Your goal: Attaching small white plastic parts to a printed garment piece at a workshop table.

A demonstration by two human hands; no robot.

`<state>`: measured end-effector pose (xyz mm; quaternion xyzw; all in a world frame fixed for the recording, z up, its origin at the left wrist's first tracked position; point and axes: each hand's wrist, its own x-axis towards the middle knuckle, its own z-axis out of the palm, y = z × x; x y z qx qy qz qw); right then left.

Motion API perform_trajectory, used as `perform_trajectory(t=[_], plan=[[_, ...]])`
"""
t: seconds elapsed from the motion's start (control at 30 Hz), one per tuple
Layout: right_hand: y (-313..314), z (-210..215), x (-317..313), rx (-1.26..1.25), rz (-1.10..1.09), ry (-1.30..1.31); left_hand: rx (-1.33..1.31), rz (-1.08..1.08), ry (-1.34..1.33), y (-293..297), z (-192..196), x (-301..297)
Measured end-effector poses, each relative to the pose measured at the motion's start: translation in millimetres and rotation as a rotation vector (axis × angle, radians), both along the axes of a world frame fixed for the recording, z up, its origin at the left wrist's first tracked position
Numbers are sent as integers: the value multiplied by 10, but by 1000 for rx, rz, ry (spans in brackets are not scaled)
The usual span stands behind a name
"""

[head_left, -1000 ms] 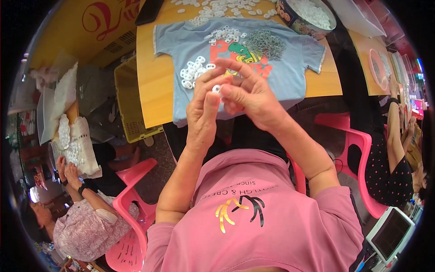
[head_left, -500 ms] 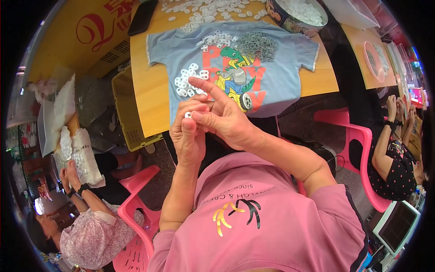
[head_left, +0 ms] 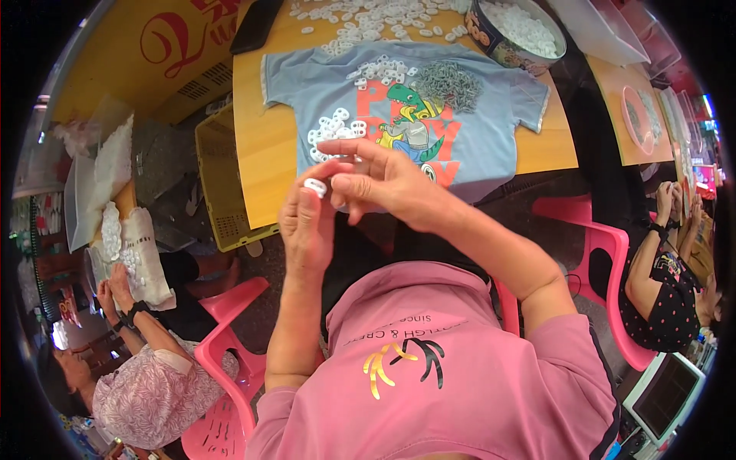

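Note:
My left hand (head_left: 308, 222) pinches a small white plastic ring piece (head_left: 315, 186) between thumb and fingers. My right hand (head_left: 382, 184) is pressed against it from the right, fingers curled and touching the same piece. Both hands hover over the near edge of a wooden table (head_left: 264, 146). A light blue child's T-shirt (head_left: 491, 130) with a dinosaur print lies flat there. On the shirt sit a pile of white ring pieces (head_left: 331, 132) and a heap of small grey metal parts (head_left: 449, 83).
More white pieces (head_left: 360, 17) lie scattered at the table's far side beside a round tin (head_left: 515, 34) full of them. A yellow crate (head_left: 224, 180) stands left of the table. Pink plastic chairs (head_left: 222, 353) surround me. Other people sit at lower left (head_left: 146, 383) and at right (head_left: 667, 284).
Both hands, still together on the white piece, have shifted left and toward me along the table's near edge, off the shirt's middle.

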<state>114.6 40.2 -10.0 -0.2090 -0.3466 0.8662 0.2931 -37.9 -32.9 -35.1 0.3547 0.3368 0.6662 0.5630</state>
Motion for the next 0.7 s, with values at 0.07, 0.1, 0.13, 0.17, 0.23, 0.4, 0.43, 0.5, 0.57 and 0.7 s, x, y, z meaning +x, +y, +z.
perform_trajectory(t=[0.07, 0.1, 0.13, 0.17, 0.23, 0.4, 0.43, 0.5, 0.57, 0.7], plan=[[290, -13, 23, 477, 28, -406, 37, 204, 222, 62, 36, -167], [430, -152, 1, 611, -153, -467, -5, 291, 293, 79, 47, -310], [613, -205, 33, 817, -266, -601, -47, 375, 360, 104, 44, -465], [785, -234, 61, 1026, -377, -728, -45, 379, 361, 116, 50, -622], [1057, -270, 81, 1150, -430, -859, -179, 605, 582, 147, 17, -945], [1294, -320, -68, 1407, -423, -1183, -258, 778, 795, 158, -253, -1482], [1303, -333, -93, 1442, -390, -1225, -293, 826, 835, 152, -256, -1494], [1312, -348, -119, 1478, -352, -1267, -270, 796, 830, 135, -246, -1445], [1309, -358, -135, 1536, -302, -1326, -218, 730, 806, 141, -219, -1322], [1329, -380, -110, 1522, -312, -1305, -85, 634, 754, 216, -54, -865]])
